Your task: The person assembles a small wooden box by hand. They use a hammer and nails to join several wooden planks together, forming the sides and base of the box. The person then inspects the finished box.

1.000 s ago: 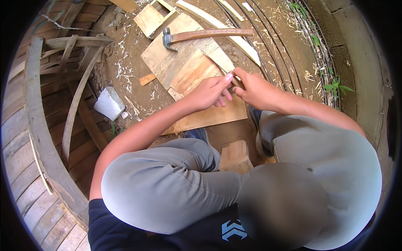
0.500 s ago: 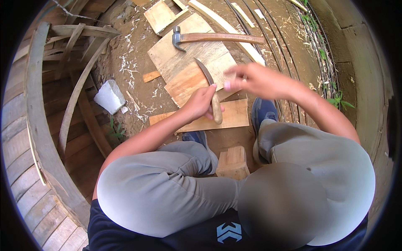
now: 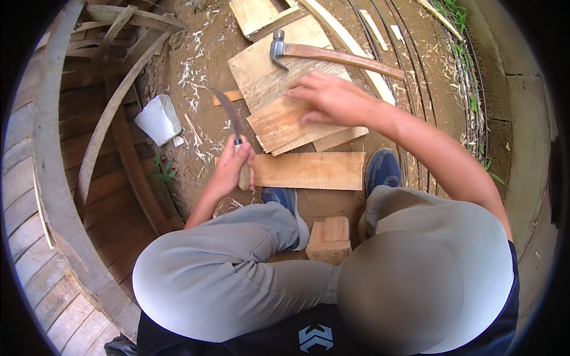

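Observation:
My left hand [image 3: 230, 165] grips the wooden handle of a curved-blade knife [image 3: 227, 113], its blade pointing up and away, left of the boards. My right hand [image 3: 333, 99] hovers over or just touches a reddish-brown board [image 3: 274, 126], fingers loosely spread and holding nothing; whether they touch is hard to tell. That board lies on a stack with a greyer plank [image 3: 252, 64] beneath. Across the stack's far end rests a claw hammer [image 3: 338, 55], its head to the left. A flat board [image 3: 314, 170] lies on the ground nearer me, between my shoes.
A wooden block [image 3: 328, 237] sits between my feet. A pale stone [image 3: 159, 120] lies on the left beside a curved timber frame [image 3: 116, 113]. Dark rods [image 3: 409, 71] run along the right near a wall [image 3: 528, 136]. Wood shavings are scattered over the soil.
My left hand has moved left and slightly nearer with the knife, away from the boards. My right hand has come left over the stack. The view has shifted slightly.

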### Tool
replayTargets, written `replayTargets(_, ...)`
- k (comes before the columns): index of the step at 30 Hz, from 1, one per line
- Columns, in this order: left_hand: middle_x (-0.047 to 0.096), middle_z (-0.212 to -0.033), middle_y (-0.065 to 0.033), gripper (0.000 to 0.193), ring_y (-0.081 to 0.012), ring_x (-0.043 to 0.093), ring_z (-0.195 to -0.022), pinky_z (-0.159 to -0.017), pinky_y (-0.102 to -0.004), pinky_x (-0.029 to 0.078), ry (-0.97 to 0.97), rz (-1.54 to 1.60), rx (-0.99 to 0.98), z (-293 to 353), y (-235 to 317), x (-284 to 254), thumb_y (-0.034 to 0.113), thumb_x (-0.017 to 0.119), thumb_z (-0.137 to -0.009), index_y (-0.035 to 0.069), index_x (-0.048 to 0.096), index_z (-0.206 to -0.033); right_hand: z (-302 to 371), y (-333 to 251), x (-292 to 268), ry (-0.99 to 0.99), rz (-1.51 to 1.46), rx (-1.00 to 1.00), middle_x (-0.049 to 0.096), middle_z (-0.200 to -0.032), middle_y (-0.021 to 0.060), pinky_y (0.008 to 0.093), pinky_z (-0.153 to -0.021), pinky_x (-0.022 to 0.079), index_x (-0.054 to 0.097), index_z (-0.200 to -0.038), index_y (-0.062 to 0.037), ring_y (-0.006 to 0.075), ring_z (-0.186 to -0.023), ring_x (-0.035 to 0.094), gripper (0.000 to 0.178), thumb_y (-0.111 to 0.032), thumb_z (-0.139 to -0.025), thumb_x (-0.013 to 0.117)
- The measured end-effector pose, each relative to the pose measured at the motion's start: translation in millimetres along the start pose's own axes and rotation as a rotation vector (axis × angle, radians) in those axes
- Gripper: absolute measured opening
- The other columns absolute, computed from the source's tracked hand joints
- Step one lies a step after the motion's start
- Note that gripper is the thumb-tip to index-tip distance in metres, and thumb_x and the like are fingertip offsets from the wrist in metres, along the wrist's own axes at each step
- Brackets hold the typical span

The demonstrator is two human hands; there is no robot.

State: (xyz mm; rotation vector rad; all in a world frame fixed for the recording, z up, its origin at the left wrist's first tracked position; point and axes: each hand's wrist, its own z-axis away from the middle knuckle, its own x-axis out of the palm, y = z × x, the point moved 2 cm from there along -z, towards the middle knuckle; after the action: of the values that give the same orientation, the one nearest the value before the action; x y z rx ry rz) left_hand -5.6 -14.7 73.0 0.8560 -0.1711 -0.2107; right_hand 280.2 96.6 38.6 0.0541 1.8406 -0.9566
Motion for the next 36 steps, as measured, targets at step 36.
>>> replayTargets(36,0.054,-0.071,-0.0017,0.027,-0.0117,0.049,-0.060,-0.056,-0.0315,0.042,0.228,-0.309,0.206,-59.6,7.6,7.6,0.030,0.056,-0.105,0.003,0.058,-0.106,-35.5,-11.8,2.2,0.367,0.399,0.448,0.056,-0.113,0.0178,0.0456,-0.084,0.042,0.063,-0.117,-0.0058,0.0303,-0.102,0.054,0.052,-0.039,-0.080,0.075)
